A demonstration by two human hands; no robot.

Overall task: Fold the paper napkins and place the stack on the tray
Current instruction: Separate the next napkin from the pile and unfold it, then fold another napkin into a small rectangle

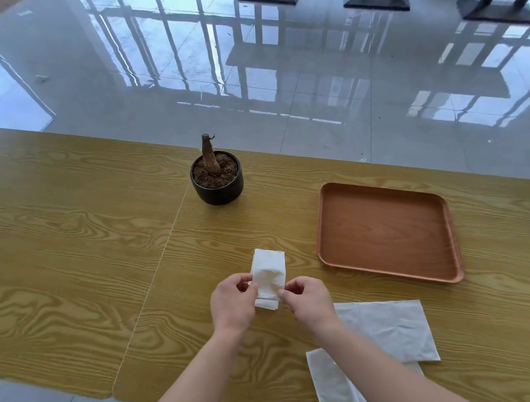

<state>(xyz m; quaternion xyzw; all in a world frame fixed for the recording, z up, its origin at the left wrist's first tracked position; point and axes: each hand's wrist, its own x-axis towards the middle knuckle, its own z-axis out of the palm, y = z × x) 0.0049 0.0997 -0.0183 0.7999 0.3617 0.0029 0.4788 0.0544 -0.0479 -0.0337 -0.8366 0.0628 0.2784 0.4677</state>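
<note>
Your left hand (pixel 232 305) and right hand (pixel 306 299) sit close together over the wooden table (pixel 65 241), each pinching one side of the same folded paper napkin (pixel 269 277). Your left thumb and fingers clamp its left edge, and your right fingertips (pixel 282 294) nip its lower right corner. The napkin stands up between your hands as a narrow folded strip, its far end pointing away from you; whether its lower end touches the table is hard to tell.

Beyond your right hand and out to the right lies the brown tray (pixel 322 227), flat on the table with nothing on it. Just behind your right wrist, nearer your body, two unfolded napkins (pixel 391 328) lie flat and overlapping, the nearer one partly hidden under your right forearm. Straight ahead of your hands, well apart from them, stands a small black pot (pixel 218 189) of soil with a bare stump in it.
</note>
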